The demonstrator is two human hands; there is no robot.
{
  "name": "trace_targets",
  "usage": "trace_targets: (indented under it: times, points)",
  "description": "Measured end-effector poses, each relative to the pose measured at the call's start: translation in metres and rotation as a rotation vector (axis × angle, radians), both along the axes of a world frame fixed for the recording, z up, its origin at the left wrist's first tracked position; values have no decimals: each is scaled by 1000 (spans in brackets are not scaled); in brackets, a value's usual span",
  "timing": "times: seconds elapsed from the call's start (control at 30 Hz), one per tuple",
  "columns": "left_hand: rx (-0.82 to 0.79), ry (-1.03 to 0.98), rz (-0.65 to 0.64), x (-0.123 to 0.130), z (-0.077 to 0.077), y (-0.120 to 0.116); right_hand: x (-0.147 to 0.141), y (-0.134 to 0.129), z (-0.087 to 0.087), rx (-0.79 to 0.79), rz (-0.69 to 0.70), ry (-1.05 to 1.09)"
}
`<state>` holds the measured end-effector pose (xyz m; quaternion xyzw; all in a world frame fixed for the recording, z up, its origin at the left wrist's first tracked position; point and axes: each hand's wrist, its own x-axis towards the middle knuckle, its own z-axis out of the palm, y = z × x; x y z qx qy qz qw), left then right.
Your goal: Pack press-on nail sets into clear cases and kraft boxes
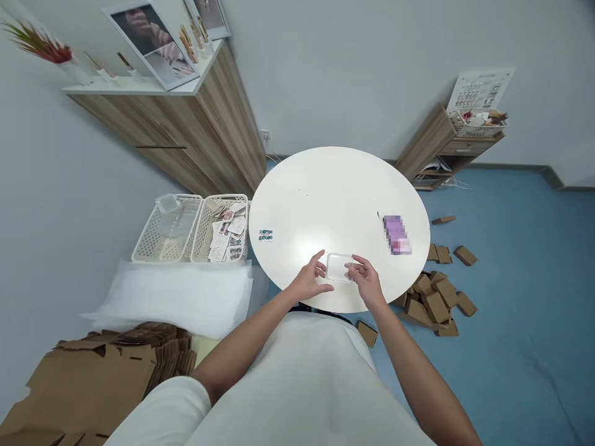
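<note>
A small clear plastic box (338, 267) is at the near side of the white round table (325, 198). My right hand (366, 280) grips its right edge, with the fingertips over that side. On the box's left, my left hand (310, 280) is open, thumb and fingers apart, and seems not to touch it. Whether the box rests on the tabletop or is slightly raised, I cannot tell. Farther left on the table lies a small card of colourful nail pieces (266, 235). A pixelated purple item (396, 235) lies toward the right edge.
Left of the table stand two white baskets, one with clear boxes (170, 223), one with printed cards (227, 232). White sheets (171, 297) and flattened cardboard (93, 378) lie nearer. Folded brown boxes (434, 300) are heaped on the floor at right. Wooden cabinets (232, 124) stand behind.
</note>
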<state>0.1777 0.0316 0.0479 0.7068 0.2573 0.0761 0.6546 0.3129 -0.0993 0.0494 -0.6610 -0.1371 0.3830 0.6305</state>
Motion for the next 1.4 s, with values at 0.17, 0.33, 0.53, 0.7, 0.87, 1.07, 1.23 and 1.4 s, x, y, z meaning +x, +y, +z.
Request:
trace_targets:
  times: [0.17, 0.33, 0.53, 0.7, 0.87, 1.07, 1.23, 1.4]
  points:
    - [161, -35, -159, 7, 0, 14, -3, 4, -4, -7, 16, 3]
    - [154, -49, -145, 17, -1, 17, 5, 2, -4, -61, 61, -105]
    - [55, -57, -107, 30, 7, 18, 35, -4, 10, -36, 366, -361]
    - [-28, -74, -64, 43, 0, 7, 58, -4, 12, 1, 541, -428]
    - [-130, -89, 31, 54, -13, -8, 75, -6, 2, 27, 554, -445]
    - [-127, -98, 75, 62, -13, -16, 86, -9, 0, 79, 538, -420]
    - [-135, -122, 84, 64, -11, -19, 89, -9, -6, 103, 525, -361]
    - [-163, -121, 92, 62, -11, -18, 87, -8, -15, 148, 511, -270]
